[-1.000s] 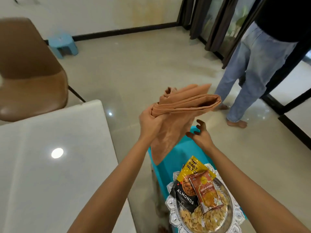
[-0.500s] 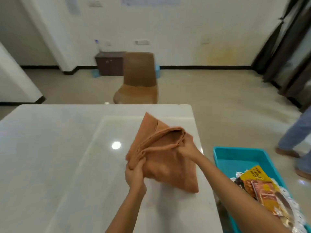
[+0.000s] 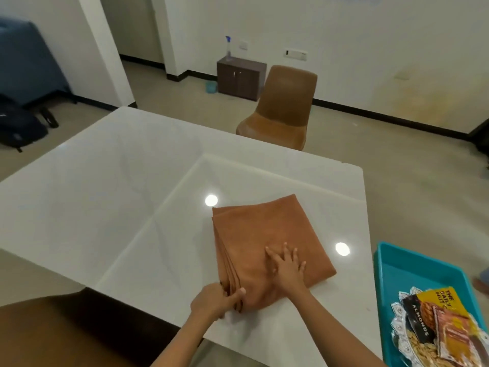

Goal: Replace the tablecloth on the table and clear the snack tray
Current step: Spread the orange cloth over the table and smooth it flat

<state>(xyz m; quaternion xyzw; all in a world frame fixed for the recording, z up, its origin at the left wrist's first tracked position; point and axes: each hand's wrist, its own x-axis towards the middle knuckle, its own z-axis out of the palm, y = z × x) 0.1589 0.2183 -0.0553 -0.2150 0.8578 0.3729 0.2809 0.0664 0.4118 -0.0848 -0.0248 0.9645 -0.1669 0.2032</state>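
White table (image 3: 111, 197) fills the middle of the frame, bare but for the folded cloth (image 3: 264, 234) lying lower centre. Teal bin (image 3: 412, 271) sits lower right, off the table edge, holding the snack tray (image 3: 402, 340) with its packets. Right hand (image 3: 287, 266) presses flat on the cloth, fingers spread apart. Left hand (image 3: 215, 303) has fingers clamped on the stacked edges at the near corner. The risk: lift too many layers and the cloth drags as 1 lump, sliding off the glossy top.

Brown chair (image 3: 283, 107), dark cabinet (image 3: 241, 78) (spray bottle atop), white walls
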